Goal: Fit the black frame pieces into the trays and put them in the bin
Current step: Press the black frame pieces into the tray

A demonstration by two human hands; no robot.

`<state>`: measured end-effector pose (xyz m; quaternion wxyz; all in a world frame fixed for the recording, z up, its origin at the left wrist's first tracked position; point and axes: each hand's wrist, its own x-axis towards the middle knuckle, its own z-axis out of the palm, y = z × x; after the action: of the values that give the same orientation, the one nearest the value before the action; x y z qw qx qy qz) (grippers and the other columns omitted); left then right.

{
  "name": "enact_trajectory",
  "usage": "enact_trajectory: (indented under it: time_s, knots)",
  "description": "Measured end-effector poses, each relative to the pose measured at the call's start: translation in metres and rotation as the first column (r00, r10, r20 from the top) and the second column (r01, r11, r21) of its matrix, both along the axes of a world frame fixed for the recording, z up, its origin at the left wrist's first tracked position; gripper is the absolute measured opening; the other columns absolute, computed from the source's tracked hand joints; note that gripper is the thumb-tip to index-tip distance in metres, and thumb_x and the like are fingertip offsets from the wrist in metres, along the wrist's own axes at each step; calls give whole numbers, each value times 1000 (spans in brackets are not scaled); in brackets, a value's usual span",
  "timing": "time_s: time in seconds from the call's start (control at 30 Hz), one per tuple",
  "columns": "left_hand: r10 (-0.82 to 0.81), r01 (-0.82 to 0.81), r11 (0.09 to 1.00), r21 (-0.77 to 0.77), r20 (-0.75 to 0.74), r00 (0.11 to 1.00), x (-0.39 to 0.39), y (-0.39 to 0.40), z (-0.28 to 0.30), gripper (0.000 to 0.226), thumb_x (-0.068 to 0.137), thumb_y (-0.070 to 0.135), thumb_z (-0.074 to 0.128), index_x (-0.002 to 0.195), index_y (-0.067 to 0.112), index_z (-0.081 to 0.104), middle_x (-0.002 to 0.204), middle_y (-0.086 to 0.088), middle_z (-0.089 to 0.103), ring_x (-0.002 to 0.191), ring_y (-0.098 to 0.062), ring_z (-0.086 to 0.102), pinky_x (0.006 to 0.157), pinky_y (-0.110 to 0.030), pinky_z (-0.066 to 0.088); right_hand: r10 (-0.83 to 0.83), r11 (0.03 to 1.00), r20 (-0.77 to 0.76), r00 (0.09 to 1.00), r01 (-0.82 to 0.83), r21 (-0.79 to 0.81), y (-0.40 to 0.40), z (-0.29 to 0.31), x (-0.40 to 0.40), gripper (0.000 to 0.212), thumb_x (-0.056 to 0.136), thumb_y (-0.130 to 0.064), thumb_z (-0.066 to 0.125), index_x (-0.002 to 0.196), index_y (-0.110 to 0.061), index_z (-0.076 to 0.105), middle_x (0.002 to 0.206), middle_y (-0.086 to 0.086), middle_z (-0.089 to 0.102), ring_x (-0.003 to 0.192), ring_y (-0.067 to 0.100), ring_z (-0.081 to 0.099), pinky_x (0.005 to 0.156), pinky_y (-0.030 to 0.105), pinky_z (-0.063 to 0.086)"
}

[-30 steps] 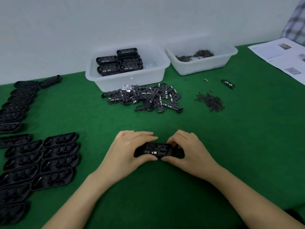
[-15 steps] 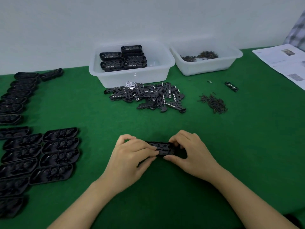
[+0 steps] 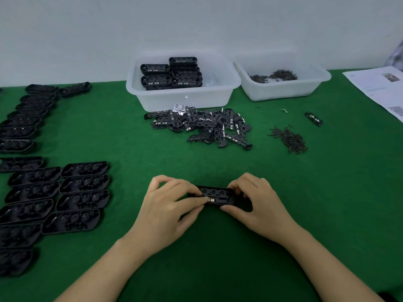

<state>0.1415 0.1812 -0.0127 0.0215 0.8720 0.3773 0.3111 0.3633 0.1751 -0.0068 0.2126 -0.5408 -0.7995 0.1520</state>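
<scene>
A black tray [image 3: 214, 194] with a frame piece in it lies on the green table between my hands. My left hand [image 3: 168, 209] grips its left end, fingers curled over the top and a fingertip by the small metal contact. My right hand [image 3: 259, 205] grips the right end, thumb under the near edge. A heap of loose black frame pieces [image 3: 202, 126] lies farther back. Behind the heap stands the white bin [image 3: 185, 99] holding several filled trays. Rows of empty black trays [image 3: 82, 199] lie at the left.
A second white bin [image 3: 283, 91] with small dark screws stands at the back right. A pile of screws [image 3: 289, 139] and one lone black part [image 3: 314, 119] lie right of the heap. Papers [image 3: 379, 88] rest at the far right edge.
My left fingers have shifted rightward over the tray's top toward the metal contact. Both hands stay on the tray, which has hardly moved.
</scene>
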Motion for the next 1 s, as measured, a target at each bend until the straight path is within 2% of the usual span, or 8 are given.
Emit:
enact_trajectory:
  time_s: [0.23,0.37,0.43,0.5,0.67,0.8,0.9,1.0]
  knots:
    - [11,-2,975,-223,42,999,-1,4,4,9,82,28,69,89,27,75,108,2,62,99,-9,51,86,-33,35,18,999,-3,1000,-18,32,2,-1,0,33,77,-42,68,98,-19,59,86,-16,44,75,-12,35,74,14,30]
    - [-34,47,951,-305,47,998,-4,6,4,19,83,31,58,95,30,73,113,8,62,89,-11,58,79,-29,45,44,995,-82,996,-51,-88,6,5,6,40,75,-61,57,97,-27,59,84,-20,49,73,-5,45,68,11,34]
    - [-39,54,949,-310,53,998,-5,6,3,19,88,36,57,96,31,73,112,9,62,84,-14,60,74,-30,48,-57,991,-220,974,27,-133,17,14,18,39,72,-64,54,88,-29,60,77,-16,55,68,0,50,61,11,40]
    - [-42,57,952,-301,56,998,-5,7,2,27,88,41,49,97,32,73,111,9,62,83,-15,60,72,-28,48,-217,976,-232,948,219,-18,38,20,39,21,77,-46,61,78,-25,61,71,-12,57,64,1,51,59,10,41]
    - [-28,44,952,-302,58,998,-3,11,0,19,82,35,61,96,32,73,108,8,64,84,-18,62,71,-33,50,-480,866,79,874,457,205,93,28,89,5,81,-16,64,82,-12,66,78,0,54,73,19,54,65,28,43]
    - [-28,45,951,-306,62,998,-5,11,0,23,85,42,55,95,33,73,107,10,63,84,-17,62,72,-32,50,-352,926,312,883,279,256,121,24,90,15,85,-16,59,96,-10,67,93,8,59,88,27,55,73,33,40]
    - [-26,45,945,-324,63,998,-5,10,2,22,82,37,57,97,33,73,107,9,63,85,-17,62,72,-30,48,-278,945,566,776,116,306,132,21,82,16,86,-9,53,93,-7,67,90,9,58,86,29,53,72,34,30]
    - [-31,50,942,-332,64,997,-5,10,3,26,79,35,55,97,33,73,108,10,63,83,-13,60,71,-29,49,-291,933,659,694,55,354,133,21,79,12,81,-2,53,81,-6,64,81,9,57,78,28,52,70,32,23]
